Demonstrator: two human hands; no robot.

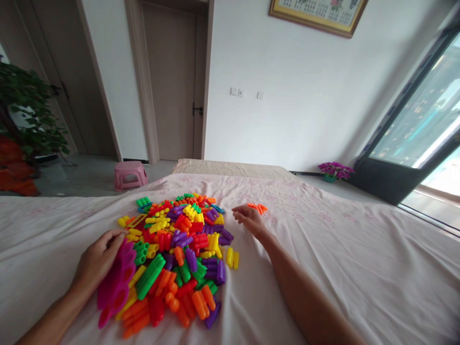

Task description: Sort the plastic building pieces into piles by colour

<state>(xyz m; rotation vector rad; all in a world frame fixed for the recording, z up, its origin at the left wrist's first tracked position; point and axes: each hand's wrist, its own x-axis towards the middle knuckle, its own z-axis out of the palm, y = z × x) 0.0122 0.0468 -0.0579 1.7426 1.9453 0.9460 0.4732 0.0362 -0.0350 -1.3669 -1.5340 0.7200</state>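
A big pile of bright plastic building pieces [179,244] in several colours lies on a pale pink bedsheet [341,268]. My left hand [98,261] rests at the pile's left edge, its fingers curled over a magenta flower-shaped piece [115,285]. My right hand [249,220] lies on the sheet at the pile's far right, fingers loosely bent, holding nothing that I can see. Just beyond its fingertips sit a few small orange pieces [258,207], apart from the pile.
A pink stool [130,174] stands on the floor beyond the bed. A closed door [172,81] is behind it, a leafy plant [25,105] at far left, a purple flower pot [334,171] and a large window [424,120] at right.
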